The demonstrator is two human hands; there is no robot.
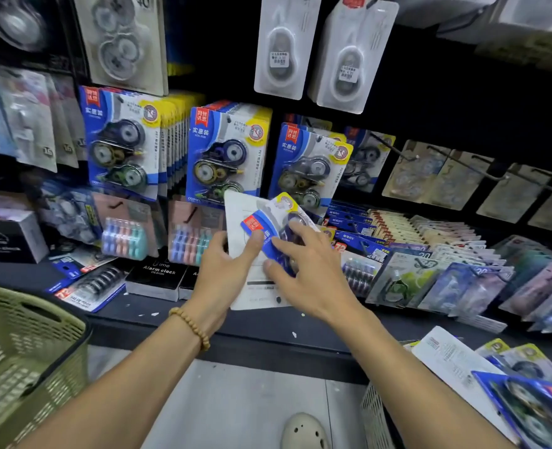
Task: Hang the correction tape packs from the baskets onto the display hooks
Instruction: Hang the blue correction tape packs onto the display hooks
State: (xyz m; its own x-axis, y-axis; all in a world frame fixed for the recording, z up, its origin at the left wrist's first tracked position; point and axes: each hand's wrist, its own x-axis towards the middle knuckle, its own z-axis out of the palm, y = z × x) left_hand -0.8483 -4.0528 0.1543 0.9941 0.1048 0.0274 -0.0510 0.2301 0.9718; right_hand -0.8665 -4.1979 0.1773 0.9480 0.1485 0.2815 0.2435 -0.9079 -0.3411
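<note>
Head view shows the left hand [226, 264] pinching a white-backed pack [252, 254] and the right hand [307, 270] gripping a blue correction tape pack [276, 228] below the hooks; both probably light, stiff, slippery blister cards, best held by edges.

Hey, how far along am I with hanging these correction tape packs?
Partly done. Three hooks already carry blue packs, the left row the fullest. Your left hand and right hand hold a few packs just below the hooks, not yet hung. More packs wait in the white basket at lower right.
</note>
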